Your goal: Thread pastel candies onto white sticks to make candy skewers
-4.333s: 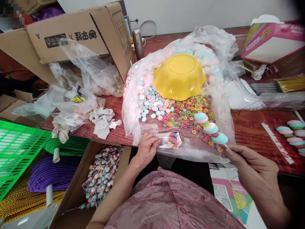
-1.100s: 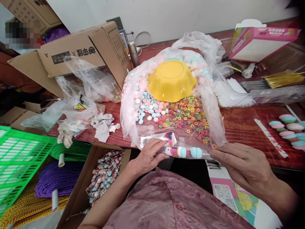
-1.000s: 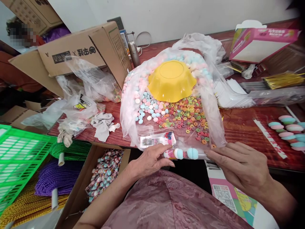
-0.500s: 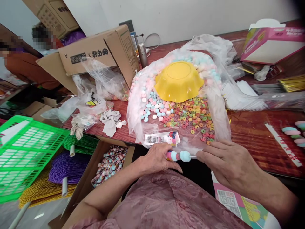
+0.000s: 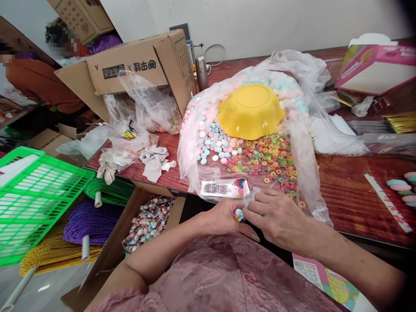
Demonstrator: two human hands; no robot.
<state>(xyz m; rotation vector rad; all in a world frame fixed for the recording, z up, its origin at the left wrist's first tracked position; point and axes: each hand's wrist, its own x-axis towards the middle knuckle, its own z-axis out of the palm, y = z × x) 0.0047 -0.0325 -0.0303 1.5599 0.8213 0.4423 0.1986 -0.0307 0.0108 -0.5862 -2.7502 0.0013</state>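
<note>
Left hand (image 5: pixel 224 219) closed around candy skewer (image 5: pixel 239 215), only its blue-and-white end showing between the two hands, while right hand (image 5: pixel 277 216) has fingers curled against that end, can't tell whether they pinch the stick. Just beyond the grip, printed packets (image 5: pixel 224 189) lie near the front edge of plastic sheet (image 5: pixel 310 184), with ring candies (image 5: pixel 260 160) past the right hand, pastel candies (image 5: pixel 217 149) farther off to the left and upturned yellow bowl (image 5: pixel 250 112) behind both. Left of the grip and lower, open carton (image 5: pixel 177 214) holds many small candy sticks (image 5: pixel 151 221).
</note>
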